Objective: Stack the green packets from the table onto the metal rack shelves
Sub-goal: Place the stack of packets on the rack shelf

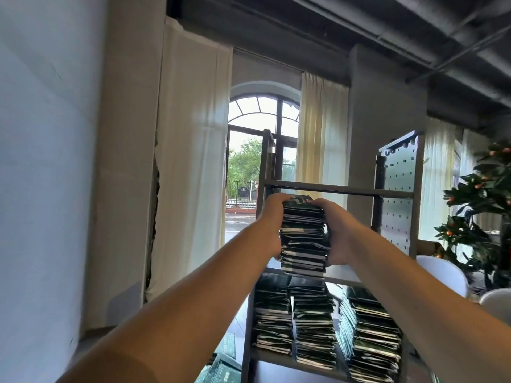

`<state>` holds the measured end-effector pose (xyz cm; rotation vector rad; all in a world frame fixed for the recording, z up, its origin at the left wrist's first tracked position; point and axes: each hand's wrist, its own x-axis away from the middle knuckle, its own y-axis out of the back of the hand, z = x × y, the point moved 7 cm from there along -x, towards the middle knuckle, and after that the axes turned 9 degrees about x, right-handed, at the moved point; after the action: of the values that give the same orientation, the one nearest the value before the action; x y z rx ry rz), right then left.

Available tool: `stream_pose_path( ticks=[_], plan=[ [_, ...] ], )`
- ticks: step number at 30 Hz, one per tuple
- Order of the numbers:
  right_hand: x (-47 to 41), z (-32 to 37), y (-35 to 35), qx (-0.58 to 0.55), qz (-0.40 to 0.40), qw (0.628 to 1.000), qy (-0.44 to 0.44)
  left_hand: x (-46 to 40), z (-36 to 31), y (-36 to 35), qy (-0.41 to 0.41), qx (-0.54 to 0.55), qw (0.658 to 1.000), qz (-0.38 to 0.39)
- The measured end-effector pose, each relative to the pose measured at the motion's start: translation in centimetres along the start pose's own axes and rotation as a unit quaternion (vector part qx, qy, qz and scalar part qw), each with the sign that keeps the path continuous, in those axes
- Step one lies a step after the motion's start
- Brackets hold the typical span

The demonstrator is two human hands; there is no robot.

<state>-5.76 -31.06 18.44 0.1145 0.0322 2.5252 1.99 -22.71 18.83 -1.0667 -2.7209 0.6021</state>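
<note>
Progress: three piles (318, 324) are already stacked on the lower rack shelf (272, 356) | In hand: a tall packet stack (303, 236) is gripped between left hand (272, 225) and right hand (338, 233), at the upper shelf (343, 273) | Left: more packets (221, 367) are seen below.

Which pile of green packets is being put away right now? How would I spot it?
Find the metal rack in front of the arched window. Three piles of packets sit on its lower shelf. The held stack is above them, squeezed between the left hand and right hand.
</note>
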Motion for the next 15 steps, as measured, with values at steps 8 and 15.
stream_pose_path(
  ticks=[8,15],
  plan=[
    [-3.2,-0.9,0.1,0.013,-0.028,0.999,-0.013,-1.4,1.0,0.6,-0.083,0.001,0.996,-0.037],
    [-5.3,-1.4,0.4,0.004,-0.037,0.999,-0.013,-1.8,0.6,0.4,-0.091,-0.099,0.987,-0.085]
  ],
)
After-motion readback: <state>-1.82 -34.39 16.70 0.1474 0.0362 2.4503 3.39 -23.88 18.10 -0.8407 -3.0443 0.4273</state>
